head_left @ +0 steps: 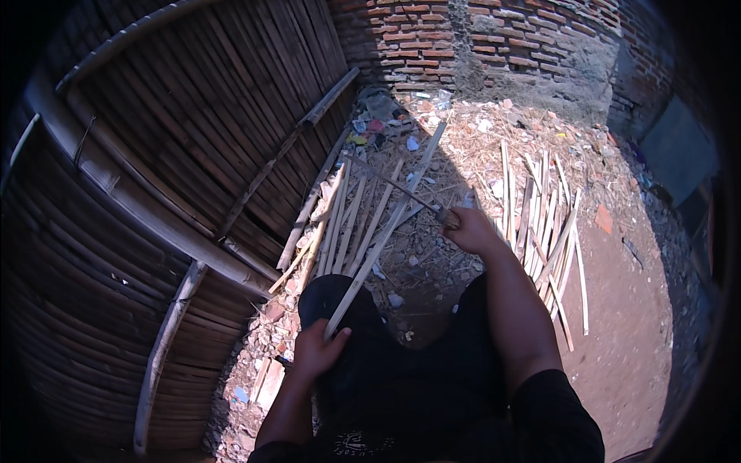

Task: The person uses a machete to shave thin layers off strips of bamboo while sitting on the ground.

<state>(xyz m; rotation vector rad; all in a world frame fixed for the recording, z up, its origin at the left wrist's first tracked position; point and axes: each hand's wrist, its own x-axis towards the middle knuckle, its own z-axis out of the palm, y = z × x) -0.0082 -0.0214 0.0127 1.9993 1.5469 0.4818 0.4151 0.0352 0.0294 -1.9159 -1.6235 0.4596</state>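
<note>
We saw the left hand (319,351) holding a long pale flat wooden strip (384,235), near left to far centre; right hand (469,230) gripped a dark slim-bladed knife (417,197), handle (446,218) partly hidden, strip contact unclear.

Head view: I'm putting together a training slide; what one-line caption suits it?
Left hand holding a long pale strip, right hand a long-bladed tool, more strips lying to either side.

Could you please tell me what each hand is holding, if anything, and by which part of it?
The left hand holds a long pale strip by its near end; the right hand holds a long-bladed tool by its handle.
</note>
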